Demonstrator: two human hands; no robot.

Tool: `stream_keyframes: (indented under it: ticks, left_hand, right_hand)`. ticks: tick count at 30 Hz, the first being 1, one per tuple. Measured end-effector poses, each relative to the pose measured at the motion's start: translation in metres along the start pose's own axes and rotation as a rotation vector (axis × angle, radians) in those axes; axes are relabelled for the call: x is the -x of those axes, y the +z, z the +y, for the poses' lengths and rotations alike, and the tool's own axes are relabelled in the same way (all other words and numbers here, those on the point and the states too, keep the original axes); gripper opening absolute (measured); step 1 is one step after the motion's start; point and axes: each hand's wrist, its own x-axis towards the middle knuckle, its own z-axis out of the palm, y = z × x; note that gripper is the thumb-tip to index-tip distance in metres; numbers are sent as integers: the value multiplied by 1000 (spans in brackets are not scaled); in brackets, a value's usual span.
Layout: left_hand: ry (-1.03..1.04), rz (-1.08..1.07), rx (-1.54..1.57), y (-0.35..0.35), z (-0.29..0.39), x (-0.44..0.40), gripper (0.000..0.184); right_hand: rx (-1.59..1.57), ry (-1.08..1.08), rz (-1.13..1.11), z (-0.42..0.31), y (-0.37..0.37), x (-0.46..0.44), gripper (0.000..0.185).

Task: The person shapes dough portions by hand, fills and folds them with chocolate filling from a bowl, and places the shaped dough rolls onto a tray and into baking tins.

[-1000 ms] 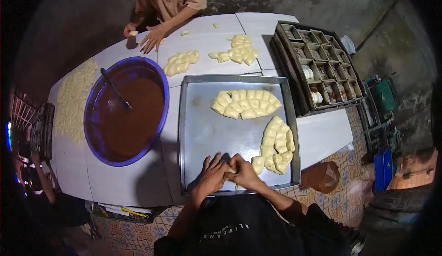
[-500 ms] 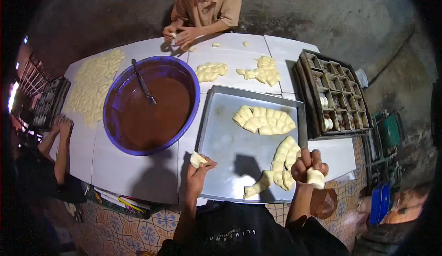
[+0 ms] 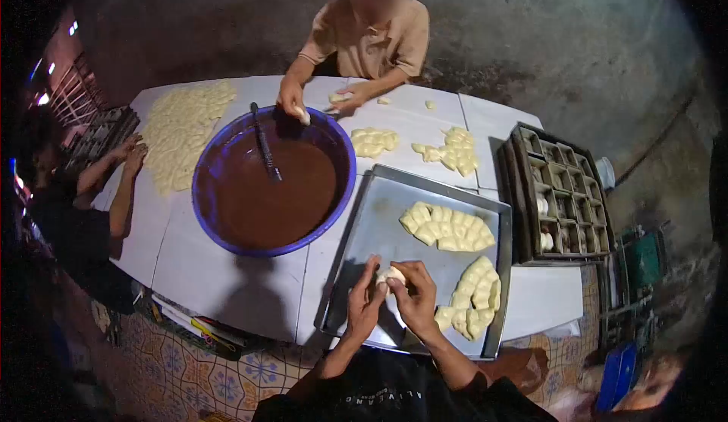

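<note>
Centrally, below the middle of the frame: one lump point(image 3: 391, 276) of pale dough, held between both hands above the tray point(image 3: 371, 225).

Left hand point(image 3: 362, 304): fingers nearly straight, pointing up the frame, little spread; thumb bent in against the lump's lower side.

Right hand point(image 3: 417, 297): fingers curled inward over the lump's right side, thumb meeting it from below; a pinching grip, the tips close to those of the left hand.

Tray: metal, tilted in the frame, right of centre. Contents: one dough slab point(image 3: 447, 227) at upper right, scored into segments; one dough strip point(image 3: 474, 297), bent, at lower right, just beside the right hand.

Bowl point(image 3: 199, 194): blue-purple, left of centre, holding brown paste point(image 3: 265, 210) and a dark-handled tool point(image 3: 262, 141) leaning on the rim.

Moulds point(image 3: 565, 194): framed grid, right of frame, pale pieces in some left compartments.

Dough sheet point(image 3: 189, 130): upper left, on the white table point(image 3: 182, 270).

Co-worker's hand point(image 3: 292, 94): top centre, pinching a small pale piece point(image 3: 305, 117) near the bowl's rim.

Second co-worker's hands point(image 3: 129, 153): left edge, near the dough sheet.
</note>
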Motion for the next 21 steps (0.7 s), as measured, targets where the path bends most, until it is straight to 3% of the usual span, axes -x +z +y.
stream_keyframes:
  ticks: [1, 2, 3, 5, 6, 7, 9, 10, 11, 13, 14, 15, 16, 17, 19, 20, 21]
  left_hand:
    - [80, 37, -150, -5, 4, 1, 40]
    - [166, 214, -117, 0, 2, 2, 23]
    - [174, 235, -123, -2, 3, 4, 23]
    - [-31, 342, -177, -5, 3, 8, 19]
    - [70, 374, -113, 5, 15, 7, 17]
    - [28, 291, -213, 1, 15, 9, 14]
    - [-321, 148, 836, -4, 6, 6, 9]
    - [-512, 161, 997, -6, 3, 5, 7]
    - [-516, 141, 1058, -6, 10, 7, 25]
    - [-433, -162, 1365, -20, 14, 3, 65]
    - [-323, -358, 1283, -26, 17, -5, 106]
    - [-262, -460, 1189, -28, 43, -17, 126]
    - [-218, -468, 1074, -39, 45, -31, 128]
    - [-113, -540, 986, -59, 44, -53, 123]
    - [-57, -31, 426, -92, 70, -92, 96]
    - [-76, 274, 24, -113, 75, -117, 82]
    - [-258, 356, -621, -124, 96, -134, 78]
  right_hand:
    - [15, 20, -25, -2, 1, 3, 24]
    - [28, 41, -51, -2, 2, 2, 23]
    - [19, 34, -71, 4, 1, -2, 23]
    - [211, -43, -119, 20, -1, -12, 28]
    - [67, 67, -61, 2, -2, -19, 36]
    - [0, -70, -45, -7, 1, -23, 43]
    - [-87, -200, -291, 3, 14, -15, 40]
    - [-219, -144, -282, 18, 21, -9, 39]
    - [23, -217, -343, 22, 17, -13, 50]
    - [-439, 83, -392, 7, 18, -21, 74]
    - [-400, 48, -485, 47, 14, -25, 103]
    - [-669, 285, -487, 20, 10, -26, 121]
    - [-633, 223, -535, 50, 14, -24, 127]
    - [-593, 159, -583, 80, 16, -22, 133]
    - [-615, 268, -403, 41, 20, -27, 130]
    - [-655, 280, -384, 39, 19, -28, 124]
    - [-695, 292, -365, 38, 19, -27, 118]
